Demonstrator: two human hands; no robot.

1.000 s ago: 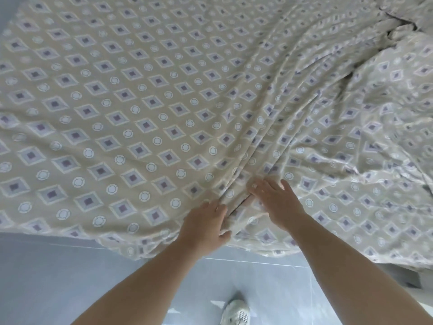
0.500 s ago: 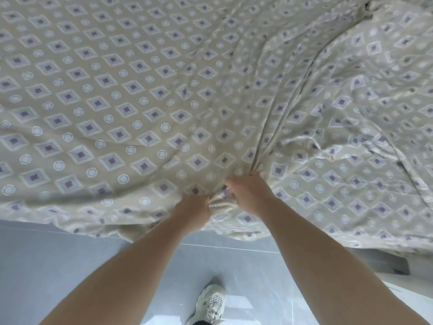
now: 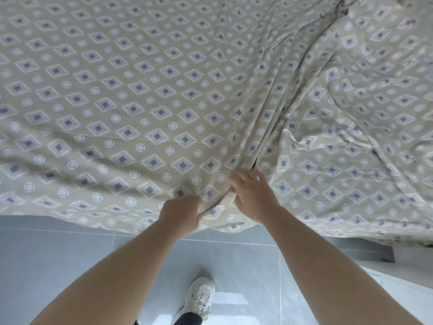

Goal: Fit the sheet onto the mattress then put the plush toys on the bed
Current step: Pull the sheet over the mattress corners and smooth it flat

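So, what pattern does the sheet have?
Beige sheet with purple diamonds and white circles; head view.

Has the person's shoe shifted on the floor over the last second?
No. The shoe lies just as far left of the vertical floor tile joint as before; only the camera view has shifted.

A beige sheet (image 3: 145, 109), printed with purple diamonds and white circles, is spread over the bed; it is smooth at left, creased at right, its near edge overhanging.

The person wears a cream mesh sneaker (image 3: 200, 297) and dark trousers (image 3: 187, 319)
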